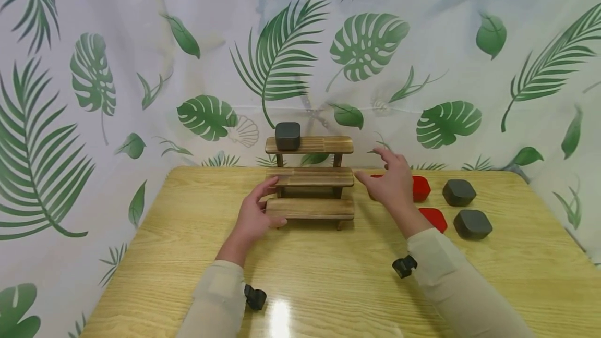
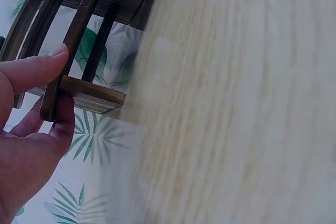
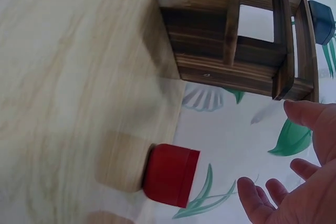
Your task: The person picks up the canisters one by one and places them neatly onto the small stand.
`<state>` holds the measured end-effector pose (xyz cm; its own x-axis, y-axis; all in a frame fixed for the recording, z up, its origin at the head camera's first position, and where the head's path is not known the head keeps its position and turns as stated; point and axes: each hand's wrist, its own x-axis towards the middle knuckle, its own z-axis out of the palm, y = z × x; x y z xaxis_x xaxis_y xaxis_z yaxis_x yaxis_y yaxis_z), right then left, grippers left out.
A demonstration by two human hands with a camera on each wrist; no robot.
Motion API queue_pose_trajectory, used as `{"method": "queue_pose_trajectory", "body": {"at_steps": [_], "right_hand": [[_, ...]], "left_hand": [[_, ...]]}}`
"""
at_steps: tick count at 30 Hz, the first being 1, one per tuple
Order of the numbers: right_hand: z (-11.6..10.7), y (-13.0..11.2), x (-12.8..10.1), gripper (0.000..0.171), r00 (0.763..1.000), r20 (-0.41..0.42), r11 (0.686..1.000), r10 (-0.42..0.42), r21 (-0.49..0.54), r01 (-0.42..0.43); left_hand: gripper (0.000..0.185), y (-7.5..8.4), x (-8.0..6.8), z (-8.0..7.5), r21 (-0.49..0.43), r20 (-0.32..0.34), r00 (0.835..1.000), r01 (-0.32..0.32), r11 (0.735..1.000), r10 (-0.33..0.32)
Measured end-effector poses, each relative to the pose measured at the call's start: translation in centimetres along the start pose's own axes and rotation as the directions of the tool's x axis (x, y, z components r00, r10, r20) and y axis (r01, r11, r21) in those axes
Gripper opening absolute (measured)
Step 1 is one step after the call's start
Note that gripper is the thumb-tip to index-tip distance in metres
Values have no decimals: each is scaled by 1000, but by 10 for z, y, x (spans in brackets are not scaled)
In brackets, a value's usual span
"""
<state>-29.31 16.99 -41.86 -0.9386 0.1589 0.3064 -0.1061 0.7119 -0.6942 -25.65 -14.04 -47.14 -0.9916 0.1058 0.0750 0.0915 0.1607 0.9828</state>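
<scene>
- The worktop (image 1: 328,275) carried everything, with a leaf-print cloth behind it.
- The three-step wooden stand (image 1: 310,177) stood at the far middle, a dark grey pot (image 1: 287,135) on the left end of its top step.
- My left hand (image 1: 255,214) had its grip on the stand's left end, thumb and fingers pinching the lower steps.
- My right hand (image 1: 392,181) hovered just right of the stand, fingers spread, holding nothing.
- Red pots (image 1: 421,188) and two grey pots (image 1: 458,192) lay right of that hand.

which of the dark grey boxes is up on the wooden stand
The dark grey box on the left end of the stand's top step; the other two grey boxes sit on the table.
</scene>
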Motion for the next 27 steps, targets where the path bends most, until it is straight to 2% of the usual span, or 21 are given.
{"method": "queue_pose_trajectory", "body": {"at_steps": [14, 27], "right_hand": [[-3, 20, -3, 69, 996, 64, 995, 63, -83, -58], [-4, 33, -5, 71, 988, 95, 983, 124, -149, -109]], "left_hand": [[96, 2, -2, 1, -38, -7, 999, 46, 998, -46], [97, 2, -2, 1, -35, -5, 1000, 30, 999, -31]]}}
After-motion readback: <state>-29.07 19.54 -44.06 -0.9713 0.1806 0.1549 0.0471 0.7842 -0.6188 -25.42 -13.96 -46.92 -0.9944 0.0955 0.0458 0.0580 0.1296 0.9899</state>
